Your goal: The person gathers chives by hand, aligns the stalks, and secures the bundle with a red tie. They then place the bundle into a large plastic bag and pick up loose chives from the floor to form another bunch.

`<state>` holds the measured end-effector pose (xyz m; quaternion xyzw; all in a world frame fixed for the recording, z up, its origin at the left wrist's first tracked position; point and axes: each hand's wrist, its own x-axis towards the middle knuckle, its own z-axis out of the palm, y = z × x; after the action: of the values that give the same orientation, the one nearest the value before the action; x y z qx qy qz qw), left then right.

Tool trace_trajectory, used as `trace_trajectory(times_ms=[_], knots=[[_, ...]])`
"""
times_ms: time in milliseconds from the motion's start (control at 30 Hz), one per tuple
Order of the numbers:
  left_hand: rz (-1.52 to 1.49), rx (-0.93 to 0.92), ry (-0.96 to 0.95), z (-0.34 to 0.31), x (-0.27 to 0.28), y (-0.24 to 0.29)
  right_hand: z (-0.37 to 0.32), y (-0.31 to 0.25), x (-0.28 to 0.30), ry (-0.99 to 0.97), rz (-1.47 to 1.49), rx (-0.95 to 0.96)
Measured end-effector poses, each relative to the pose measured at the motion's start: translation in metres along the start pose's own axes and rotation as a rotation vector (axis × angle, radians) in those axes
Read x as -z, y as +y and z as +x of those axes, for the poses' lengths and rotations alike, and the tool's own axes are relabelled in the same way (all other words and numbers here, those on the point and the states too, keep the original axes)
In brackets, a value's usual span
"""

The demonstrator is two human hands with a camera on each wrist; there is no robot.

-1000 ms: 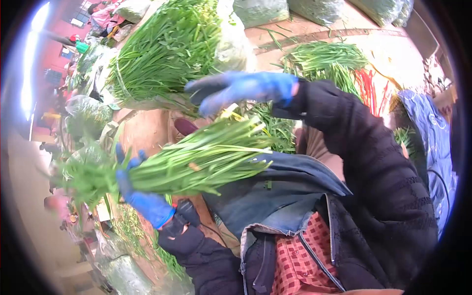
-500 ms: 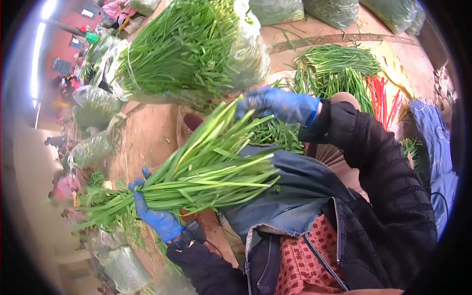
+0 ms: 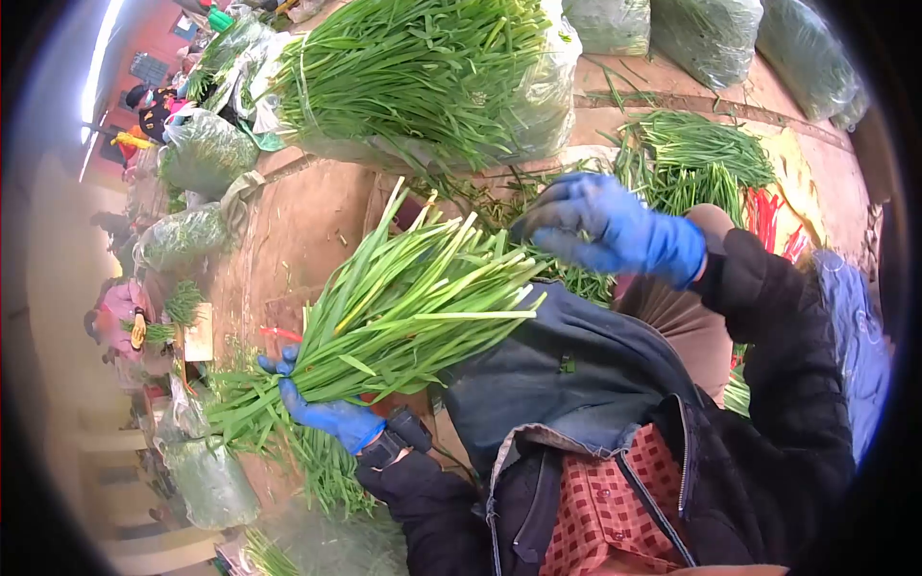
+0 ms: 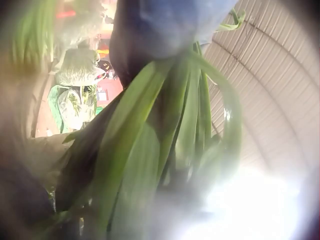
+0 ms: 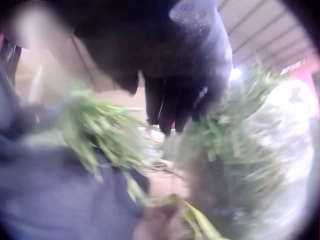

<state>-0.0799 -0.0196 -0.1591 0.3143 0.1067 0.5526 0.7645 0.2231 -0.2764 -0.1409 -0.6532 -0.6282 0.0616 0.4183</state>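
A bunch of garlic chives (image 3: pixel 413 312), long flat leaves with pale stem ends, lies slantwise above the dark blue apron (image 3: pixel 519 355). My blue-gloved left hand (image 3: pixel 331 415) grips it near the leafy end; in the left wrist view, leaves (image 4: pixel 135 145) hang from under the glove. Just right of the stem ends, my blue-gloved right hand (image 3: pixel 624 230) hovers with fingers loosely bent. In the right wrist view that hand (image 5: pixel 170 90) has spread fingers pointing down and nothing between them. Loose greens (image 3: pixel 581 278) lie below it.
A large pile of chives (image 3: pixel 413 77) in a clear plastic bag stands ahead. Sorted chives (image 3: pixel 706 154) and red strips (image 3: pixel 765 216) lie at the right. Filled plastic bags (image 3: pixel 706 38) line the back. Another person (image 3: pixel 125 312) is at the far left.
My right hand reached to the stem ends half a second ago and is now drawn back to the right, apart from them. My left hand keeps its grip on the bunch.
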Motion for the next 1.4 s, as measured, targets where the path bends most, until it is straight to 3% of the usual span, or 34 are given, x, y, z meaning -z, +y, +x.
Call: trace_trajectory(times_ms=[33,167,333,400,467,500,600,633,733,767,867,900,933,1000,1067,1133,1167,1267,1333,1400], knots=[[0.038,-0.026,-0.020,-0.002,-0.007,-0.003,0.009,-0.004,-0.018,0.109,0.034,0.203],[0.076,-0.032,-0.003,-0.011,-0.033,-0.011,0.027,-0.011,-0.059,-0.053,-0.054,0.069],[-0.042,0.062,-0.122,-0.022,-0.031,-0.008,0.028,-0.010,-0.098,-0.131,0.372,-0.036],[-0.049,0.037,-0.068,-0.022,-0.015,-0.007,0.024,-0.014,-0.105,-0.116,0.356,-0.010],[-0.057,0.014,-0.016,-0.021,0.002,-0.007,0.020,-0.015,-0.112,-0.064,0.059,0.058],[-0.005,-0.001,-0.026,-0.020,0.005,-0.006,0.020,-0.017,-0.111,0.022,0.058,0.099],[0.076,-0.012,-0.001,-0.024,0.003,-0.003,0.022,-0.018,-0.089,0.017,-0.122,0.106],[0.102,-0.012,0.036,-0.026,0.001,-0.004,0.023,-0.016,-0.082,0.049,-0.195,0.190],[0.235,-0.075,0.100,-0.023,0.010,0.000,0.006,0.000,-0.066,-0.028,-0.281,0.078],[0.267,-0.102,0.229,-0.027,0.004,-0.001,-0.004,0.007,-0.061,-0.072,-0.176,0.023],[0.270,-0.033,0.135,-0.028,0.017,0.002,-0.028,0.016,-0.069,-0.094,-0.151,0.055],[0.087,-0.008,0.183,-0.029,0.010,0.000,-0.031,0.014,-0.068,-0.130,-0.011,0.035],[0.092,-0.006,0.178,-0.028,0.015,-0.001,-0.031,0.014,-0.066,-0.124,-0.007,0.032],[0.025,-0.075,0.070,-0.028,0.034,0.000,-0.028,0.019,-0.055,-0.165,0.318,-0.080],[-0.127,-0.032,0.015,-0.027,0.046,0.006,-0.027,0.021,-0.035,-0.088,0.258,-0.198],[-0.126,-0.040,-0.033,-0.023,0.055,0.008,-0.024,0.027,-0.026,0.005,0.686,-0.343],[-0.145,0.015,-0.144,-0.021,0.059,0.010,-0.022,0.026,-0.026,0.010,0.681,-0.346],[-0.126,-0.071,-0.205,-0.014,0.038,0.000,-0.001,0.020,-0.041,-0.233,0.723,-0.401],[-0.236,-0.022,-0.217,-0.012,0.017,-0.001,0.001,0.028,-0.063,-0.288,0.772,-0.484],[-0.192,0.038,-0.362,-0.005,0.009,0.001,-0.003,0.037,-0.095,-0.434,1.553,-0.582]])
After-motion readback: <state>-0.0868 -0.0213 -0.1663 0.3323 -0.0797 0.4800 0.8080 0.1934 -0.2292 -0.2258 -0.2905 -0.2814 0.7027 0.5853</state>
